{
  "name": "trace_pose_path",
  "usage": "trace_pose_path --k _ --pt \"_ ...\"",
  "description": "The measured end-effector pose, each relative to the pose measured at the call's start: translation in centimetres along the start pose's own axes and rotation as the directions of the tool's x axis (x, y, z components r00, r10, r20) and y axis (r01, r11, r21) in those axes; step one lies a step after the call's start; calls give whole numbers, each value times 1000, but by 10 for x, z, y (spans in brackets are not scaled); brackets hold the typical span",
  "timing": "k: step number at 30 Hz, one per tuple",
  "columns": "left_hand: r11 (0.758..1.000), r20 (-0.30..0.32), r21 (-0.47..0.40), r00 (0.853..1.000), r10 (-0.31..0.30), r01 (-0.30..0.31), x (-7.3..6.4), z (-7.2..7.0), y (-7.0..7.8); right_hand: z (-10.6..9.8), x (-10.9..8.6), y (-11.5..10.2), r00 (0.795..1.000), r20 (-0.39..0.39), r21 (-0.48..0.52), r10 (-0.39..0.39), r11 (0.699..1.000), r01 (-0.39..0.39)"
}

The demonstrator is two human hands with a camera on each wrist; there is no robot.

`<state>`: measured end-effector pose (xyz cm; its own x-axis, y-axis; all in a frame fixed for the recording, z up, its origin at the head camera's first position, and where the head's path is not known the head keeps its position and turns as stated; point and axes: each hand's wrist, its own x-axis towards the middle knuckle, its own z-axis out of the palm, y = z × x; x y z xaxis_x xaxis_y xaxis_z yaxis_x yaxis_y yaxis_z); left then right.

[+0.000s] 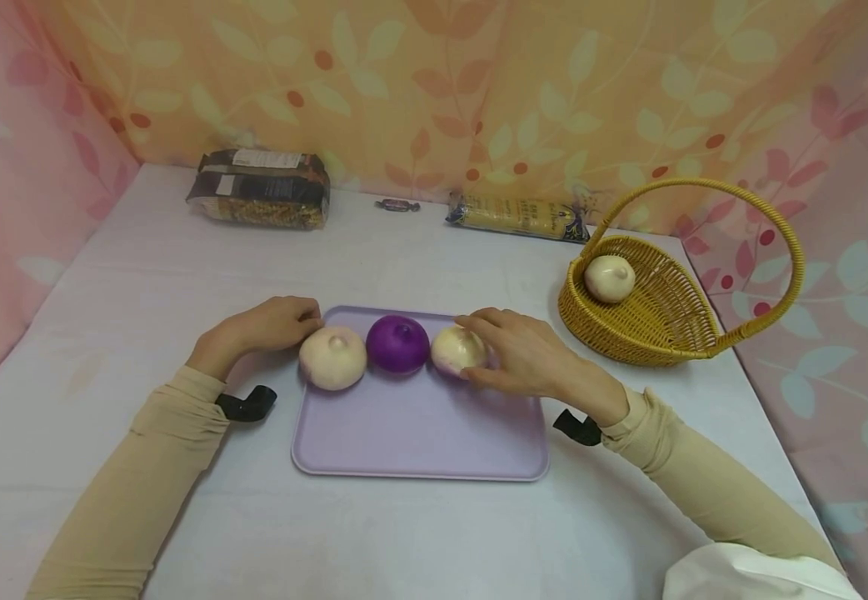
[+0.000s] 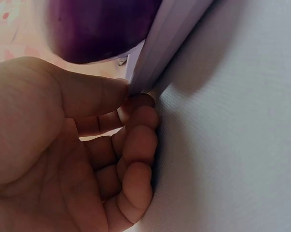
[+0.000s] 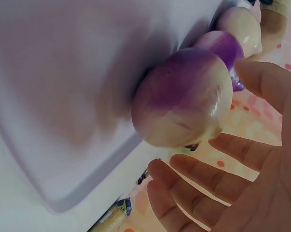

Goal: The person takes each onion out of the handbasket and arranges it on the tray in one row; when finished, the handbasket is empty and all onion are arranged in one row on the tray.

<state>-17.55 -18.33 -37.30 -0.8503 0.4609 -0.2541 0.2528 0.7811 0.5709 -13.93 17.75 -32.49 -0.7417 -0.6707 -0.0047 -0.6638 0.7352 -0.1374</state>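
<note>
On the lilac tray (image 1: pixel 419 442) three turnips stand in a row along the back. The left turnip (image 1: pixel 332 358) is cream, the middle turnip (image 1: pixel 398 344) shows its purple side, and the right turnip (image 3: pixel 184 96) is half purple, half cream. My left hand (image 1: pixel 276 323) pinches the tray's left rim between thumb and index finger, beside the cream turnip. Around the right turnip my right hand (image 1: pixel 516 350) spreads its fairly straight fingers; a fingertip is at its surface, though firm contact is hard to tell.
A wicker basket (image 1: pixel 629 346) with a tall handle stands at the right, holding another cream turnip (image 1: pixel 610 278). Along the back lie a dark pasta bag (image 1: pixel 261 190), a small wrapped candy (image 1: pixel 397 205) and a long yellow packet (image 1: pixel 516 217). Patterned curtains border the white table.
</note>
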Motion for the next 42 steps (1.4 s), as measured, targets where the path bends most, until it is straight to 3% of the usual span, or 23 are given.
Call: trace_pose_path --k 5,9,13,19,25,35,38,42 --pt "1000 1 0 1000 8 -8 0 -1 1 -16 -2 9 997 -5 8 81 997 -80" --pt "1000 1 2 1000 4 -4 0 -1 2 -35 -5 29 986 -64 18 154 988 -153" --pt "1000 3 -2 1000 3 -3 0 0 1 -57 -9 54 958 -107 40 266 964 -263" --pt "1000 4 -10 1000 8 -8 -2 -1 3 -92 -21 101 913 -89 78 399 916 -393" --pt "1000 3 -8 1000 10 -10 -2 -1 2 -107 -33 148 870 -11 93 494 866 -491" --pt "1000 5 -7 1000 2 -2 2 1 -1 -100 -44 198 786 220 43 577 800 -599" --pt "1000 2 -8 1000 3 -3 2 1 -1 -97 -41 204 776 254 31 578 797 -604" --pt "1000 5 -12 1000 -3 3 2 0 -1 -92 -35 208 780 273 22 563 807 -590"
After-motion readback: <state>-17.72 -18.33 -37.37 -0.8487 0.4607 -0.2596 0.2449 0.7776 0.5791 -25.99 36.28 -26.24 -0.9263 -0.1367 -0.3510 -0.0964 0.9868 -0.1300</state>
